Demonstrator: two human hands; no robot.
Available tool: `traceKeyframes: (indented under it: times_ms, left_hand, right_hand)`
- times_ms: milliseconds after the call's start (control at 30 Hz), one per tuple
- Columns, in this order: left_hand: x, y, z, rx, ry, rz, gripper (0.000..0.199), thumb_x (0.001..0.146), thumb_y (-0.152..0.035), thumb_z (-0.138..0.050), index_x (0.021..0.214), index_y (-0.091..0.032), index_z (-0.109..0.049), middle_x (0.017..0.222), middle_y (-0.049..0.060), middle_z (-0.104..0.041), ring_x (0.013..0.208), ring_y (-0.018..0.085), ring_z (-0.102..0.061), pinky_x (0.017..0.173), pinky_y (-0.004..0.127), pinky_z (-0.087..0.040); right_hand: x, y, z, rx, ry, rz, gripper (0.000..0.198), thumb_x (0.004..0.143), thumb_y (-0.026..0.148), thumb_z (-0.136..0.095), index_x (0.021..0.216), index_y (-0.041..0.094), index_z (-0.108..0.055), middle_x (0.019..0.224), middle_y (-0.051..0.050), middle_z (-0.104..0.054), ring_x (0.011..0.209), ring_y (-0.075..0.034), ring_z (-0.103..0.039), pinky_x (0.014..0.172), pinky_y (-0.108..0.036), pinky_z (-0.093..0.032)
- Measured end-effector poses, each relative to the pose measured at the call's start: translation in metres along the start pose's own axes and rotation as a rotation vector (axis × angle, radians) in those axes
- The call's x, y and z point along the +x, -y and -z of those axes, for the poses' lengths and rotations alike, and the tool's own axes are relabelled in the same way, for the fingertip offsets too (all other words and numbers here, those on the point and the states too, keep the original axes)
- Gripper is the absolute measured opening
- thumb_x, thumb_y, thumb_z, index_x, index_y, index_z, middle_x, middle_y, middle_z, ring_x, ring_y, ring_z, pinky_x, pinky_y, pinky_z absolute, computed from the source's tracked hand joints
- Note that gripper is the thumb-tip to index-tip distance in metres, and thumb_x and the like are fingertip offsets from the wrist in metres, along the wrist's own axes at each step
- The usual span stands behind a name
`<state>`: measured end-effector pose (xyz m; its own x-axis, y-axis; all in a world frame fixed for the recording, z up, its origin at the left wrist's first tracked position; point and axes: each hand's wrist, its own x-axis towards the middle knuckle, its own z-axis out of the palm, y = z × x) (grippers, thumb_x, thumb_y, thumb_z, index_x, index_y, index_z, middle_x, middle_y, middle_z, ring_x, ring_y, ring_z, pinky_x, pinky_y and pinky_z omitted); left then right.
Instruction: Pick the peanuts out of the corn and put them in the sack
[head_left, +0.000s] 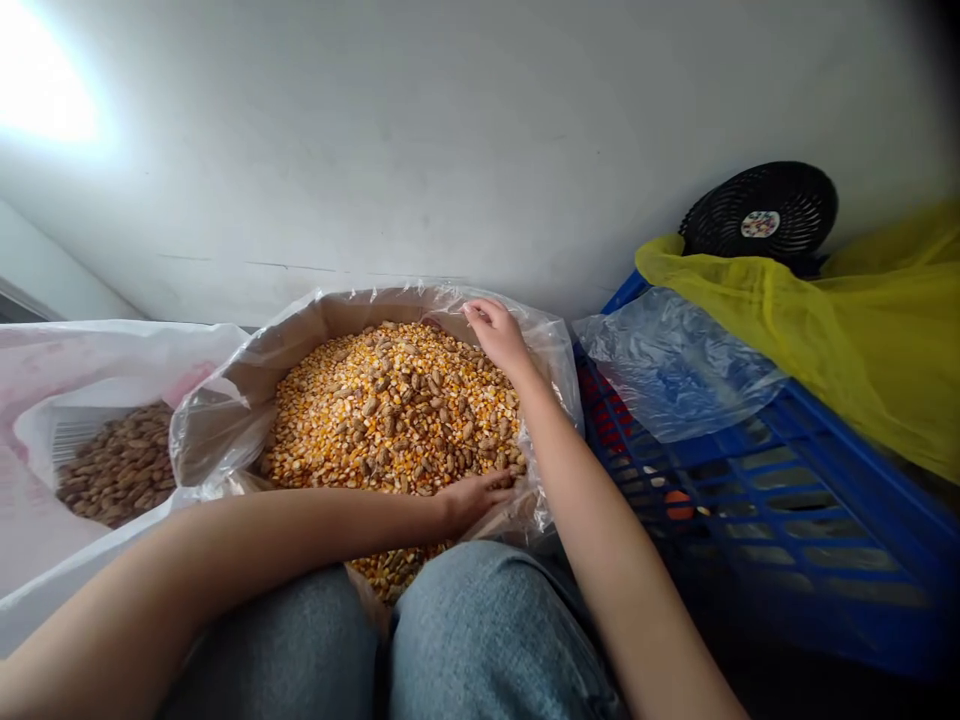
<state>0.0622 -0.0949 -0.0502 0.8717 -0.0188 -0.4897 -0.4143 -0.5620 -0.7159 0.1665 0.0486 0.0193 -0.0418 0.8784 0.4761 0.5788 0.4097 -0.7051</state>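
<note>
1. Two hands are at one open clear plastic bag (201,432), which has a brown inner side and holds a heap of corn kernels (315,400) mixed with peanuts (390,422); the kernels and peanuts are too many to count.
2. The left hand (476,500) lies at the bag's near edge, toward its right end; its fingers are extended and loose, touching the peanuts there rather than clenched.
3. The right hand (496,332) is over the bag's far edge, right of the middle, with its fingers curled; whether they pinch anything I cannot tell.
4. The peanuts gather mostly from the heap's middle to its right edge, while the left edge is mainly corn.
5. One white bag (127,360) stands beside the clear bag's left edge, with a second lot of peanuts showing inside, also uncountable.
6. To the right is one blue crate (817,410); one clear plastic sheet (682,370) and one yellow mesh (862,340) drape its upper edges, and one round black slatted object (795,215) is at its far edge.
</note>
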Motion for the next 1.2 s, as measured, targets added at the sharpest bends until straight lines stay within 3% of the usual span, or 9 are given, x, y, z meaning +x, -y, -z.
traceKeyframes:
  times_ms: [167,300,400,467,567,633,767,967,1200]
  left_hand:
    - [0.0,-0.002,-0.026,-0.621,-0.219,0.514,0.042,0.071,-0.023,-0.048,0.112,-0.033,-0.052,0.124,-0.002,-0.045,0.123,0.018,-0.027,0.1,0.04,-0.03]
    - [-0.029,0.014,-0.044,-0.806,-0.173,0.776,0.042,0.073,-0.022,-0.047,0.115,-0.02,-0.051,0.124,0.008,-0.045,0.122,0.027,-0.027,0.102,0.048,-0.018]
    - [-0.051,0.03,-0.038,-0.802,-0.091,1.083,0.045,0.074,-0.018,-0.044,0.119,-0.011,-0.045,0.126,0.015,-0.04,0.121,0.034,-0.025,0.098,0.056,-0.014]
    - [-0.047,0.032,-0.027,-0.807,-0.129,1.016,0.039,0.077,-0.017,-0.04,0.114,-0.012,-0.05,0.125,0.014,-0.042,0.12,0.032,-0.027,0.097,0.054,-0.018]
    - [-0.017,0.015,-0.012,-0.821,-0.362,0.441,0.032,0.077,-0.016,-0.04,0.102,-0.019,-0.058,0.12,0.006,-0.049,0.119,0.019,-0.032,0.099,0.036,-0.027]
    - [0.006,0.0,-0.01,-0.84,-0.383,0.315,0.033,0.071,-0.015,-0.045,0.099,-0.022,-0.06,0.119,0.002,-0.051,0.12,0.016,-0.031,0.099,0.03,-0.029]
    - [0.022,-0.016,-0.024,-0.865,-0.4,0.407,0.037,0.069,-0.018,-0.05,0.101,-0.033,-0.058,0.121,-0.006,-0.048,0.122,0.019,-0.027,0.099,0.041,-0.029]
    - [-0.006,-0.001,-0.048,-0.882,-0.437,0.462,0.03,0.079,-0.024,-0.041,0.106,-0.026,-0.053,0.124,-0.001,-0.046,0.121,0.02,-0.028,0.101,0.047,-0.019]
    - [-0.053,0.034,-0.068,-0.92,-0.282,0.858,0.036,0.078,-0.037,-0.043,0.11,-0.023,-0.051,0.128,0.004,-0.041,0.124,0.029,-0.019,0.099,0.054,-0.009]
  right_hand:
    - [-0.005,0.0,-0.003,-0.047,0.12,-0.007,0.026,0.08,0.036,-0.041,0.083,0.018,-0.059,0.09,-0.005,-0.058,0.086,-0.017,-0.052,0.08,-0.03,-0.039]
    - [-0.005,-0.002,-0.002,-0.069,0.137,-0.034,0.026,0.08,0.036,-0.042,0.083,0.018,-0.06,0.09,-0.004,-0.058,0.085,-0.016,-0.052,0.08,-0.031,-0.039]
    - [-0.002,-0.002,-0.001,-0.053,0.113,-0.032,0.026,0.08,0.036,-0.042,0.082,0.016,-0.06,0.088,-0.005,-0.058,0.083,-0.016,-0.053,0.078,-0.03,-0.04]
    - [0.001,-0.002,0.001,-0.019,0.079,-0.037,0.028,0.08,0.037,-0.041,0.082,0.017,-0.06,0.088,-0.005,-0.059,0.083,-0.017,-0.053,0.077,-0.03,-0.041]
    - [0.002,-0.006,0.003,0.022,0.026,-0.056,0.03,0.08,0.04,-0.039,0.083,0.018,-0.06,0.089,-0.005,-0.059,0.086,-0.017,-0.053,0.077,-0.031,-0.042]
    - [0.002,-0.007,0.003,0.031,0.019,-0.067,0.031,0.079,0.041,-0.04,0.083,0.018,-0.06,0.089,-0.004,-0.06,0.085,-0.017,-0.054,0.077,-0.031,-0.042]
    - [0.001,-0.006,0.003,0.043,0.043,-0.07,0.031,0.08,0.04,-0.039,0.083,0.018,-0.06,0.086,-0.003,-0.06,0.084,-0.016,-0.054,0.076,-0.031,-0.042]
    - [-0.003,-0.008,0.005,0.039,0.102,-0.061,0.028,0.079,0.038,-0.04,0.081,0.018,-0.06,0.085,-0.002,-0.061,0.082,-0.017,-0.055,0.076,-0.032,-0.041]
    - [-0.007,-0.01,0.001,-0.033,0.162,-0.101,0.029,0.079,0.039,-0.04,0.083,0.018,-0.06,0.083,-0.003,-0.062,0.077,-0.017,-0.055,0.073,-0.032,-0.04]
